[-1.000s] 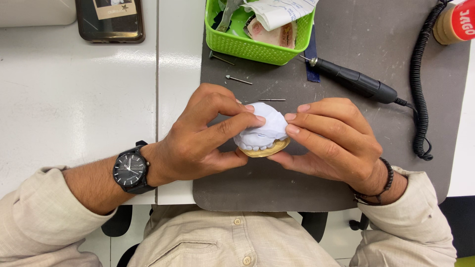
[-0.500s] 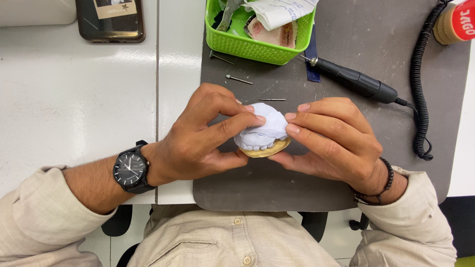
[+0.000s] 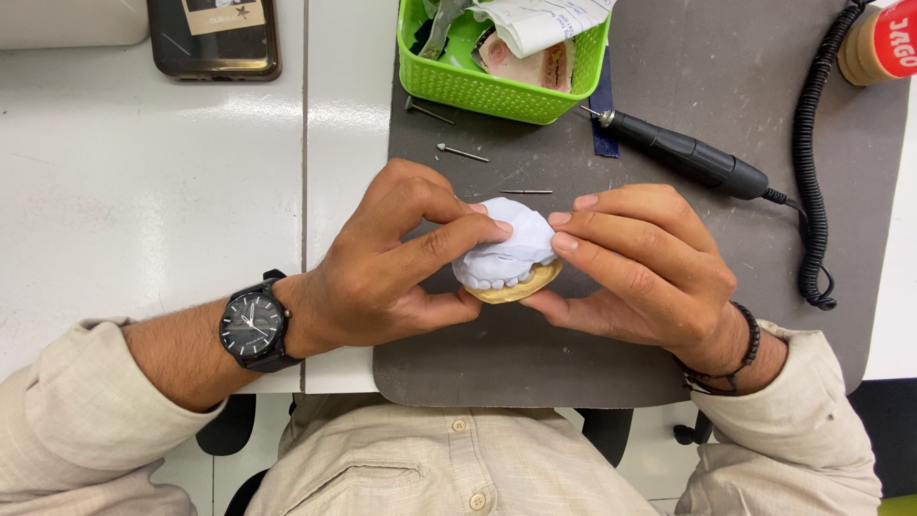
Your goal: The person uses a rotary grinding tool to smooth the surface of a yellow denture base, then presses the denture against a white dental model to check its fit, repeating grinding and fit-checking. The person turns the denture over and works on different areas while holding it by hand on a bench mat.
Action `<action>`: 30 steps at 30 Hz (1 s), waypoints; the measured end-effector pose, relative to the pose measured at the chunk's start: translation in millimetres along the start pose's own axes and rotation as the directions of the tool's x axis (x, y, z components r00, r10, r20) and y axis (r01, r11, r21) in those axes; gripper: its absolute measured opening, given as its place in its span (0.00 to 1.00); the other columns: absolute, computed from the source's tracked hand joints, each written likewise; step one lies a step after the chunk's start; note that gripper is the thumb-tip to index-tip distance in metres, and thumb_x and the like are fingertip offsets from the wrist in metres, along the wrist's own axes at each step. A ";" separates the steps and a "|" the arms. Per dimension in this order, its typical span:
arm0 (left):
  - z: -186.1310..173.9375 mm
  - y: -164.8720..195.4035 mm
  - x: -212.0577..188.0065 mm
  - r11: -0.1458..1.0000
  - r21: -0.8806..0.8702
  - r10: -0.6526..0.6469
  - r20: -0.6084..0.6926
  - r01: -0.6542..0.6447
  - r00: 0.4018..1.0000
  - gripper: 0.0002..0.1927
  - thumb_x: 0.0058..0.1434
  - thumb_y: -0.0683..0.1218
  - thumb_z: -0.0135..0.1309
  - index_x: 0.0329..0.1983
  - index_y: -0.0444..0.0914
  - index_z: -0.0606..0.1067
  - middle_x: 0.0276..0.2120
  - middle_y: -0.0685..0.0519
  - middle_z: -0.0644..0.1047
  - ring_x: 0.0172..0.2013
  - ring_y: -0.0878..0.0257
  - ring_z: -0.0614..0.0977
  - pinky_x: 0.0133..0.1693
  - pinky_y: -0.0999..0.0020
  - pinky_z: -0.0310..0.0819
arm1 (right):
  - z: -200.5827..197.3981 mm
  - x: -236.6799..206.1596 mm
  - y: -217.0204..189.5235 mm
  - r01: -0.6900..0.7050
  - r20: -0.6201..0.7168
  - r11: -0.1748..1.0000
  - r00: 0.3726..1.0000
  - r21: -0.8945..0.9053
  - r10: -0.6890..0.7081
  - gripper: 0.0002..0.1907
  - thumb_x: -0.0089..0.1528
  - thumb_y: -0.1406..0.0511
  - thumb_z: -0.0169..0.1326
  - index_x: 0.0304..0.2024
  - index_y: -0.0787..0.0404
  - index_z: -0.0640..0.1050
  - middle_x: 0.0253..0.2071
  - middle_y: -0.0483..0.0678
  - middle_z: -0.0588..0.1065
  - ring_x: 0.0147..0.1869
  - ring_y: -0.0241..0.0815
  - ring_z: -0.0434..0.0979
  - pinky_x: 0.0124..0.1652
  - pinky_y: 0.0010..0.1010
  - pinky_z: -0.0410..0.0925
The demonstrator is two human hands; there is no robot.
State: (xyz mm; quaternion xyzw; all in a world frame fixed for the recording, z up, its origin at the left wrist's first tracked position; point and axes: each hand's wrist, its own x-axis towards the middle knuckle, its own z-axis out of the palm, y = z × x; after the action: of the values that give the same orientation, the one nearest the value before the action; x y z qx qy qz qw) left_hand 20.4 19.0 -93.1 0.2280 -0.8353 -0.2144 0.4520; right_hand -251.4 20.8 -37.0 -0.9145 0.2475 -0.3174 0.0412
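Left hand (image 3: 382, 277) and right hand (image 3: 640, 272) clamp the dental cast (image 3: 506, 253) above the grey mat (image 3: 535, 368) near its front edge.

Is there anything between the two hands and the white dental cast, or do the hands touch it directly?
Nothing visible stands between them. The left hand and the right hand both hold the white dental cast directly, fingertips pressed on its top and thumbs under its tan base, above the grey mat.

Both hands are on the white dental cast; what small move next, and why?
Probably keep pressing the white sheet down with the left hand and right hand: it lies draped over the dental cast, with both thumbs on top and the tan base showing beneath.
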 end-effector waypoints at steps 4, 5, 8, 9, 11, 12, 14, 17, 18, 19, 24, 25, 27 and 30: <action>-0.4 -0.5 0.6 1.000 0.006 -0.003 0.006 0.003 1.000 0.33 0.52 0.43 0.76 0.60 0.39 0.75 0.48 0.52 0.72 0.50 0.54 0.75 0.50 0.60 0.74 | -1.0 0.5 -0.3 -0.009 0.010 1.000 1.000 -0.008 0.009 0.26 0.57 0.62 0.77 0.50 0.64 0.78 0.48 0.52 0.79 0.54 0.51 0.78 0.52 0.39 0.75; -0.6 -0.4 0.9 1.000 0.006 -0.002 0.006 0.002 1.000 0.33 0.52 0.43 0.76 0.60 0.39 0.75 0.48 0.52 0.72 0.50 0.54 0.75 0.50 0.60 0.75 | -0.9 0.7 -0.3 -0.009 0.007 1.000 1.000 -0.006 0.009 0.26 0.58 0.62 0.77 0.50 0.65 0.78 0.48 0.52 0.79 0.54 0.51 0.78 0.52 0.39 0.75; -1.3 0.4 1.6 1.000 0.003 -0.005 0.006 0.005 1.000 0.33 0.52 0.43 0.76 0.59 0.38 0.75 0.47 0.51 0.72 0.49 0.54 0.76 0.49 0.60 0.75 | 0.0 1.6 -0.4 -0.008 -0.003 1.000 1.000 0.002 0.008 0.25 0.58 0.61 0.76 0.50 0.65 0.78 0.47 0.52 0.79 0.54 0.51 0.78 0.51 0.39 0.75; -1.3 1.1 1.7 1.000 -0.001 -0.007 0.005 0.007 1.000 0.33 0.52 0.43 0.76 0.59 0.38 0.75 0.46 0.51 0.72 0.48 0.54 0.76 0.49 0.60 0.75 | 0.1 1.9 -0.2 -0.007 -0.006 1.000 1.000 0.007 0.007 0.25 0.58 0.61 0.76 0.50 0.65 0.78 0.47 0.53 0.79 0.54 0.51 0.78 0.51 0.39 0.75; -0.9 2.1 2.3 1.000 -0.017 -0.022 0.003 0.022 1.000 0.32 0.51 0.43 0.76 0.59 0.37 0.75 0.45 0.51 0.72 0.47 0.55 0.76 0.48 0.61 0.75 | 0.2 2.4 -0.1 -0.013 -0.009 1.000 1.000 0.015 0.013 0.25 0.58 0.61 0.75 0.49 0.66 0.78 0.46 0.53 0.79 0.53 0.51 0.78 0.51 0.39 0.75; -0.6 2.5 2.6 0.999 -0.030 -0.035 0.002 0.035 0.999 0.32 0.51 0.43 0.76 0.59 0.37 0.75 0.44 0.51 0.73 0.47 0.55 0.77 0.47 0.62 0.76 | 0.4 2.5 0.0 -0.020 -0.008 1.000 1.000 0.019 0.020 0.25 0.58 0.60 0.75 0.49 0.66 0.78 0.46 0.53 0.79 0.53 0.51 0.78 0.51 0.39 0.75; -0.7 2.7 3.2 0.998 -0.043 -0.049 0.002 0.049 0.999 0.32 0.51 0.43 0.75 0.58 0.37 0.75 0.44 0.51 0.73 0.47 0.56 0.77 0.47 0.63 0.76 | 0.1 2.4 -0.1 -0.029 -0.004 0.999 1.000 0.025 0.029 0.25 0.58 0.60 0.75 0.49 0.65 0.78 0.46 0.52 0.80 0.53 0.51 0.78 0.51 0.39 0.75; -1.3 2.6 3.6 0.998 -0.040 -0.047 0.004 0.047 0.999 0.32 0.51 0.43 0.76 0.58 0.37 0.75 0.44 0.51 0.73 0.48 0.55 0.77 0.48 0.62 0.76 | -0.2 2.0 -0.2 -0.032 0.000 0.999 0.999 0.028 0.032 0.25 0.58 0.60 0.75 0.50 0.65 0.78 0.46 0.52 0.79 0.53 0.51 0.78 0.51 0.39 0.75; -1.3 2.8 3.6 0.998 -0.033 -0.044 0.005 0.044 0.999 0.32 0.51 0.43 0.76 0.59 0.37 0.75 0.45 0.51 0.73 0.48 0.55 0.77 0.48 0.62 0.76 | 0.1 1.9 -0.2 -0.030 -0.003 0.999 1.000 0.026 0.030 0.25 0.58 0.60 0.75 0.50 0.65 0.78 0.46 0.52 0.79 0.53 0.51 0.78 0.51 0.39 0.75; -1.4 3.0 3.6 0.999 -0.027 -0.041 0.005 0.041 0.999 0.32 0.51 0.43 0.76 0.59 0.37 0.75 0.45 0.51 0.73 0.48 0.55 0.77 0.48 0.61 0.76 | 0.2 2.0 -0.1 -0.027 -0.005 0.999 1.000 0.024 0.027 0.25 0.58 0.60 0.75 0.50 0.65 0.78 0.46 0.52 0.79 0.53 0.51 0.78 0.51 0.39 0.75; -2.0 2.4 2.7 0.999 -0.018 -0.035 0.007 0.035 0.999 0.33 0.51 0.42 0.76 0.60 0.38 0.75 0.47 0.52 0.73 0.49 0.54 0.76 0.50 0.60 0.75 | 0.6 2.5 -1.7 -0.032 -0.008 0.999 0.999 0.013 0.032 0.25 0.58 0.61 0.76 0.50 0.65 0.78 0.47 0.52 0.79 0.54 0.51 0.78 0.52 0.39 0.75; -2.1 2.0 2.6 0.999 -0.014 -0.032 0.007 0.032 0.999 0.34 0.51 0.43 0.76 0.60 0.38 0.75 0.47 0.52 0.73 0.49 0.54 0.76 0.50 0.60 0.75 | 0.7 2.7 -1.8 -0.032 -0.008 0.999 0.999 0.011 0.032 0.25 0.58 0.61 0.76 0.50 0.65 0.78 0.47 0.52 0.79 0.54 0.51 0.78 0.52 0.39 0.75; -2.0 2.1 2.2 0.999 -0.011 -0.031 0.012 0.031 0.999 0.34 0.50 0.43 0.76 0.60 0.38 0.75 0.47 0.52 0.73 0.49 0.54 0.76 0.50 0.60 0.74 | 0.6 2.8 -1.5 -0.031 -0.004 0.999 1.000 0.012 0.031 0.25 0.58 0.61 0.76 0.50 0.65 0.78 0.47 0.52 0.79 0.54 0.51 0.78 0.52 0.40 0.75; -1.4 2.3 2.4 1.000 -0.006 -0.028 0.016 0.028 0.999 0.34 0.50 0.43 0.77 0.60 0.38 0.75 0.47 0.51 0.73 0.49 0.54 0.76 0.49 0.60 0.74 | 1.4 3.2 -0.5 -0.029 -0.011 0.999 1.000 0.020 0.029 0.26 0.58 0.61 0.76 0.51 0.64 0.77 0.48 0.52 0.79 0.54 0.51 0.78 0.52 0.40 0.75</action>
State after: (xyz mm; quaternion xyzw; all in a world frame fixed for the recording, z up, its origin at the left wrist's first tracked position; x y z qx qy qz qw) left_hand 20.0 19.2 -89.5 0.2364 -0.8350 -0.2252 0.4429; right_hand -248.2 19.6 -36.2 -0.9086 0.2579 -0.3242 0.0533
